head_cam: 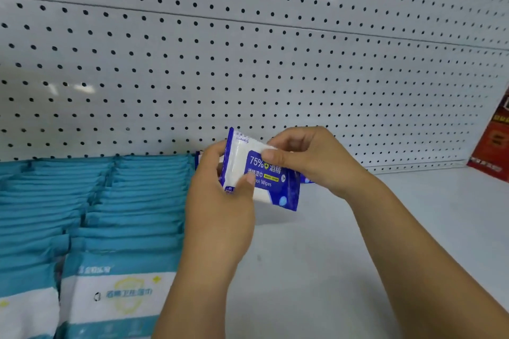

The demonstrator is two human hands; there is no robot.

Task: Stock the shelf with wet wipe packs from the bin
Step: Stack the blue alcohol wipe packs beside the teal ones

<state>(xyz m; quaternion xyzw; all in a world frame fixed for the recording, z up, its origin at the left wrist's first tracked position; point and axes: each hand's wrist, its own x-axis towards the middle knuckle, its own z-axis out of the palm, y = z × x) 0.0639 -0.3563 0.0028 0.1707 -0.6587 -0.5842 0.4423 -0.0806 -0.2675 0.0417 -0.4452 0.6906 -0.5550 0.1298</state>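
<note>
A blue and white wet wipe pack [264,173] marked "75%" is held upright just above the white shelf [344,242], near the pegboard back wall. My left hand [220,195] grips its left end, thumb on the front. My right hand [308,159] pinches its upper right edge from above. Behind the held pack, slivers of other blue packs [305,179] show at the shelf's back. The bin is not in view.
Two rows of teal and white wipe packs [115,215] stand packed along the left part of the shelf, right up to my left hand. A red box [493,146] stands at the far right. The perforated white back wall [248,63] rises behind.
</note>
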